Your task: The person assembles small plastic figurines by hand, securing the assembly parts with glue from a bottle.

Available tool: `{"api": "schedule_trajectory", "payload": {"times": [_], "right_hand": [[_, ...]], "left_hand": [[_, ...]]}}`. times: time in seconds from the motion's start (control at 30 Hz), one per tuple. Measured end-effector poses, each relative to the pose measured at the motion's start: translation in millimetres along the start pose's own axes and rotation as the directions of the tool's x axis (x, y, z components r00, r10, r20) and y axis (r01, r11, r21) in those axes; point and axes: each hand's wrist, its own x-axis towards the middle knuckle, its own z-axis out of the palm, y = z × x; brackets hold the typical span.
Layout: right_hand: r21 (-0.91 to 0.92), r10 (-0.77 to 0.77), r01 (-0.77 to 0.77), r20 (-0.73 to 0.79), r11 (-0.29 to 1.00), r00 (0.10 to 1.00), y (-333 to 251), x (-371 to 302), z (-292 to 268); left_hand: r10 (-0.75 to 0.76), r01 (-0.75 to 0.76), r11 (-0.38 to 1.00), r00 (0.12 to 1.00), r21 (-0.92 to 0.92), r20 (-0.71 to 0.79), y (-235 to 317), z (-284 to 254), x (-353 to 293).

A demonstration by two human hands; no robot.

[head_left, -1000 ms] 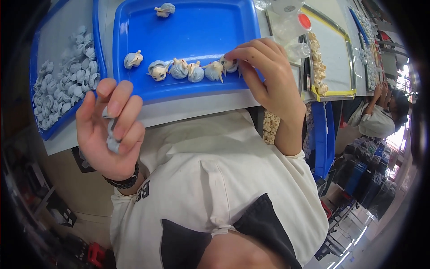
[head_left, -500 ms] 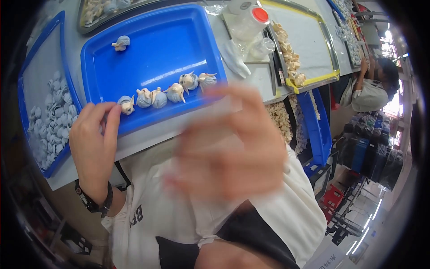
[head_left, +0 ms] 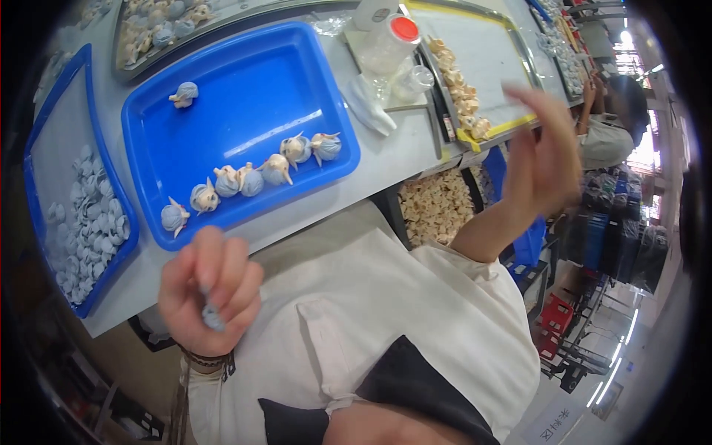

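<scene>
My left hand (head_left: pixel 211 285) is drawn in close before my chest, fingers curled around a small grey-blue shell-shaped piece (head_left: pixel 213 317). Out to the right, my right hand (head_left: pixel 547 152) is raised and blurred, its fingers apart and no object visible in it. In the blue tray (head_left: pixel 245 81) several small doll-head parts, cream with grey-blue caps, form a slanting row along the near side; the leftmost head (head_left: pixel 174 216) lies just beyond my left hand. A single head (head_left: pixel 184 94) sits apart at the tray's far left.
At the left, a blue-rimmed tray (head_left: pixel 132 236) holds many loose grey-blue shells. Cream parts (head_left: pixel 461 89) line a yellow-edged tray (head_left: pixel 535 65). A red-lidded clear jar (head_left: pixel 387 48) stands between trays. A bin of cream pieces (head_left: pixel 436 208) lies below. Another person (head_left: pixel 615 126) works far right.
My left hand has left the tray's near edge for my chest, the grey-blue piece now visible in it. My right hand has swung rightward. Another head shows at the row's left end.
</scene>
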Motion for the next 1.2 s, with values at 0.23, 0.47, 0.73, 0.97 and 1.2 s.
{"api": "schedule_trajectory", "payload": {"times": [0.23, 0.47, 0.73, 0.97, 1.2], "right_hand": [[-0.426, 0.461, -0.303, 0.337, 0.852, 0.821, 96.3, -67.1, -21.9], [-0.294, 0.638, -0.567, 0.404, 0.769, 0.656, 94.3, -68.7, -11.0], [0.525, 0.497, -0.413, -0.022, 0.744, 0.867, -10.9, -39.6, 18.9], [0.815, -0.238, 0.049, 0.11, 0.577, 0.965, -80.3, -20.5, 82.7], [0.823, -0.216, 0.027, 0.117, 0.568, 0.969, -84.3, -27.6, 88.4]], "left_hand": [[-0.1, 0.087, 0.992, 0.985, -0.094, -0.141, -16.3, -5.6, 18.7], [-0.202, 0.203, 0.979, 0.979, -0.034, 0.028, -13.2, -9.7, 22.4], [-0.208, 0.153, 0.86, 0.976, 0.486, 0.061, -20.9, -9.8, 23.7], [-0.096, 0.112, 0.856, 0.994, 0.504, -0.057, -22.3, -10.1, 16.3], [-0.075, 0.051, 0.8, 0.997, 0.598, 0.015, -24.8, -13.6, 15.8]]}}
